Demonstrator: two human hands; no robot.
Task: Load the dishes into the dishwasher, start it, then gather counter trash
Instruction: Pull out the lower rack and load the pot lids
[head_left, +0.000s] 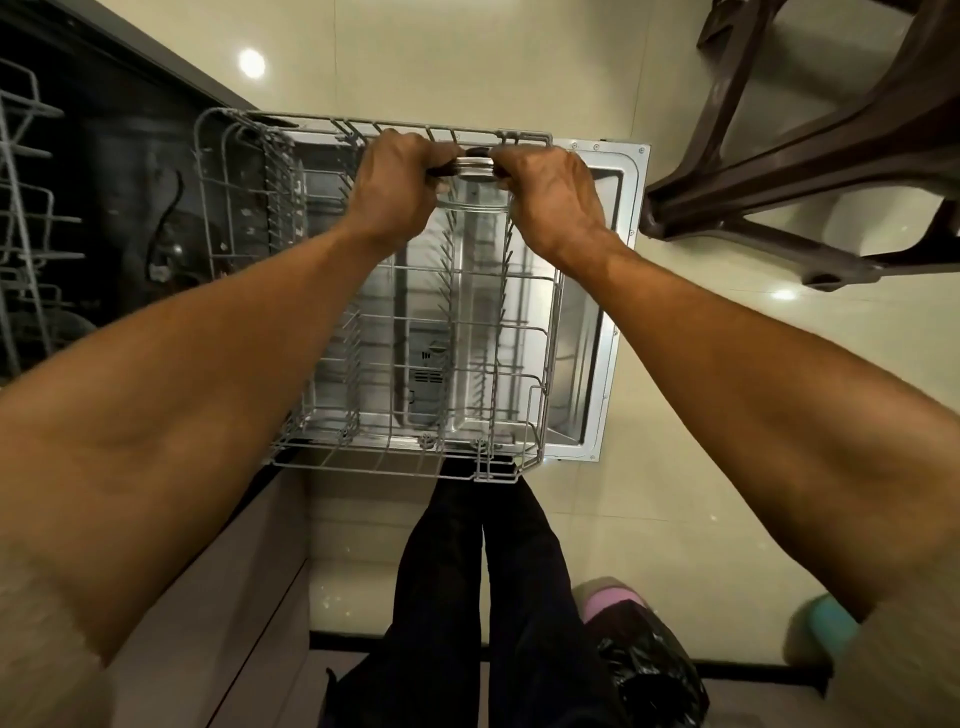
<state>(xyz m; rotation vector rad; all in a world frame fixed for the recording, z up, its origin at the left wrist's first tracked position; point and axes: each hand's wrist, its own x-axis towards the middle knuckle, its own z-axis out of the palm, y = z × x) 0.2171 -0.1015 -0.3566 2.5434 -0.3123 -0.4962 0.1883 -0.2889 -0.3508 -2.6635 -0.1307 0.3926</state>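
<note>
step: seat dish in lower rack | left hand and right hand both grip the glass dish by its rim, over the rack's far edge | advice: lower it evenly between tines, release only once seated

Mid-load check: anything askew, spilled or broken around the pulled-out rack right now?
Nothing stands out. The lower rack sits level on the open door, with no spill or damage visible. Both hands, left and right, grip a round dish over its far end.
</note>
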